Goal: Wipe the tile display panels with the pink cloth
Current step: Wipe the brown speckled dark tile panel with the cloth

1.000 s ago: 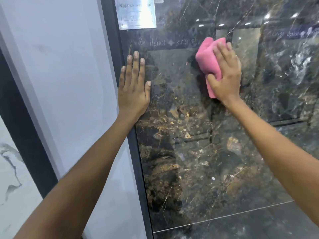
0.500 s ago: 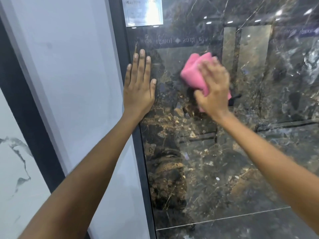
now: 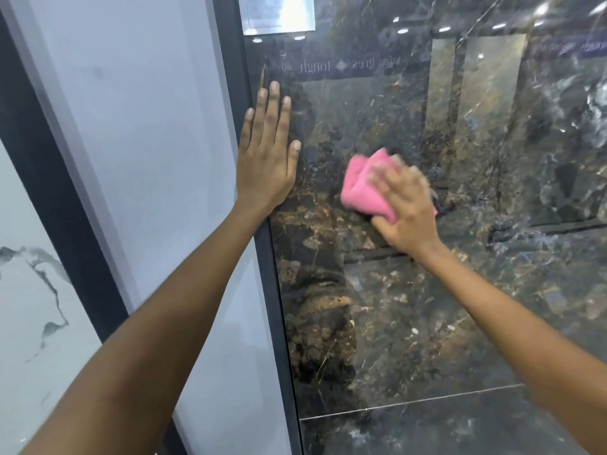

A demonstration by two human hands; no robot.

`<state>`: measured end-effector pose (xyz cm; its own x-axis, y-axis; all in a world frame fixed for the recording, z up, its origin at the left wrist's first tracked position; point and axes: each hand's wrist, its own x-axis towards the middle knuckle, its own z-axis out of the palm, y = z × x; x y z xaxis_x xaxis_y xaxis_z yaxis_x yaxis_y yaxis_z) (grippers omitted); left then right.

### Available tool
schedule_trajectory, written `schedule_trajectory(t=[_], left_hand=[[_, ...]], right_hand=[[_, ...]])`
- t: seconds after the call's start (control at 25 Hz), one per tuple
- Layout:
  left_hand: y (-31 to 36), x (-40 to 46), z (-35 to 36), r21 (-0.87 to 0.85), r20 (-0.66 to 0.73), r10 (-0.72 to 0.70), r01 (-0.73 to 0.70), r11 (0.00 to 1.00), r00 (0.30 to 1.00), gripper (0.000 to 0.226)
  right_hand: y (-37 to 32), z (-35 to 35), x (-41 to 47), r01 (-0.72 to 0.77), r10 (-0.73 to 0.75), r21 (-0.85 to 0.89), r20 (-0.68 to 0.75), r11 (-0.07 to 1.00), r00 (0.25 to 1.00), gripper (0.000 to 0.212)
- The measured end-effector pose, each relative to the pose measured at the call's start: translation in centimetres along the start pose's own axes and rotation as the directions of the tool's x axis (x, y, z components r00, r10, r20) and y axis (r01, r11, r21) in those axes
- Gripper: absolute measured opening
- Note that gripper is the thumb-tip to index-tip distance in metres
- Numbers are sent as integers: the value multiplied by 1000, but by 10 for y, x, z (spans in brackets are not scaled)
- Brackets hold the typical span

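Shiny dark stone fills the wall ahead; it is a big tile panel [image 3: 427, 290] with brown and gold marks; the pink cloth [image 3: 361, 188] sits bunched up on it, about in the middle, a bit above halfway up; the right hand [image 3: 404, 205] presses on the cloth with its fingers bent over it, and it looks blurry; the left hand [image 3: 266, 156] lies flat on the panel's left edge, fingers straight and pointing up, near the cloth but not touching it; a dark frame [image 3: 262, 257] runs down that edge; a small label [image 3: 279, 13] sticks to the panel at the top; a pale grey panel [image 3: 147, 142] stands to the left.
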<state>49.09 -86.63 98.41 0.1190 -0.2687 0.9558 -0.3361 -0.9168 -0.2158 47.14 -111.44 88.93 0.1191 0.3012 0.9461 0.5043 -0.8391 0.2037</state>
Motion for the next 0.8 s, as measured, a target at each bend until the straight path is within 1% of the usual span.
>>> schedule_trajectory(t=[0.04,0.08,0.12,0.16,0.2,0.24,0.28,0.32,0.36,0.4,0.44,0.48,0.52,0.56,0.6,0.64,0.68,0.72,0.76,0.8], left_hand=[[0,-1,-2,-53,-3,-4,4,999,1000,54],[3,-7,-2,-113,-1,3,-3,994,1000,53],[8,-19,-2,-164,14,33,-30,986,999,54],[15,-37,0,-199,47,84,-73,977,995,54],[22,-59,3,-214,88,131,-110,971,987,55],[27,-81,6,-204,132,162,-133,970,978,55],[30,-101,10,-162,169,181,-154,975,969,55],[30,-116,15,-93,191,197,-182,979,962,55],[29,-125,20,-19,204,208,-209,978,957,56],[27,-129,23,38,209,207,-219,975,956,57],[26,-129,26,75,207,201,-220,973,958,58],[27,-129,27,95,196,201,-223,970,960,58],[28,-130,28,106,182,206,-228,968,961,58],[29,-131,28,108,173,208,-228,968,963,57],[30,-132,28,109,168,207,-227,968,964,57],[30,-133,28,108,164,204,-223,969,965,56],[30,-133,27,102,163,199,-217,971,966,56],[30,-133,27,95,167,192,-210,973,967,56],[30,-134,27,96,166,190,-208,973,968,56],[31,-135,28,104,157,195,-212,972,968,56]], right_hand=[[3,0,-8,-116,114,-26,-68,993,991,72],[0,7,-33,-127,124,-73,-50,989,991,78],[-11,18,-70,-3,11,-119,70,993,997,82],[-24,28,-112,246,-209,-115,264,962,942,84],[-36,29,-146,503,-433,-38,458,863,776,83],[-37,27,-166,639,-543,40,570,768,617,80],[-30,20,-167,669,-583,95,589,737,559,76],[-18,11,-153,630,-567,91,547,772,616,68],[-3,2,-132,489,-449,45,474,871,757,59],[15,-8,-107,281,-251,-38,347,959,904,57],[34,-19,-80,42,-22,-107,174,993,984,61],[46,-28,-61,-198,200,-123,7,972,980,67],[48,-26,-55,-370,361,-96,-96,924,928,73],[39,-16,-65,-436,425,-88,-122,895,897,77],[19,-2,-89,-390,385,-97,-67,916,921,79],[-6,17,-127,-214,224,-120,74,969,972,78],[-30,32,-171,62,-29,-110,273,992,961,75],[-48,38,-213,323,-265,-49,467,945,844,75],[-53,39,-241,494,-408,13,584,869,702,78],[-47,35,-247,550,-469,72,621,832,629,80]])
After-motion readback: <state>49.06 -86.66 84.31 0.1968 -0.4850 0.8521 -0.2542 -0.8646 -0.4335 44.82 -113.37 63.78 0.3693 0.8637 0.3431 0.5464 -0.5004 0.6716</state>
